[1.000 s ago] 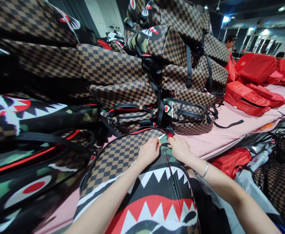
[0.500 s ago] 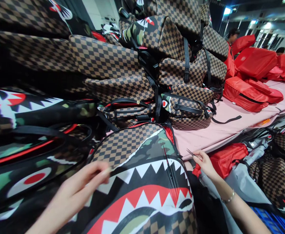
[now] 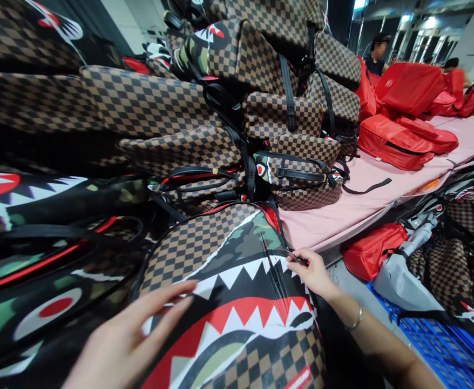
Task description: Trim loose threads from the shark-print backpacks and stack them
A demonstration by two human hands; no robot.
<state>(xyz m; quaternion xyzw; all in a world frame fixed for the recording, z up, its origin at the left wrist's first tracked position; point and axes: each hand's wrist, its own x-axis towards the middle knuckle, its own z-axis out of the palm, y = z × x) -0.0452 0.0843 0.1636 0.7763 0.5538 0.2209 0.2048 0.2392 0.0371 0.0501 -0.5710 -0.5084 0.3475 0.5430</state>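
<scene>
A backpack [image 3: 257, 275] with brown-and-black checks, camouflage and a printed shark mouth leans upright before me. My left hand [image 3: 140, 324] hovers at its left side, fingers stretched and thumb apart, holding nothing. Whether its fingertips touch the backpack I cannot tell. At the backpack's upper right edge, near the dark zip line, my right hand [image 3: 312, 270] is closed around small pointed thread snips [image 3: 298, 260]. The snips are mostly covered by the fingers, with their tips at the camouflage edge. A bracelet circles the right wrist.
Checked bags [image 3: 148, 102] are piled high behind and to the left. Red bags [image 3: 399, 143] lie along the pink-covered table [image 3: 326, 216]. Down on the right are a blue plastic crate [image 3: 443, 340], a red bag [image 3: 374, 251] and more checked bags. A person [image 3: 377, 54] stands far back.
My right hand has moved left with the snips, from beside the backpack onto its upper right edge. My left hand has shifted slightly right and down, its fingers more stretched. The view has turned right.
</scene>
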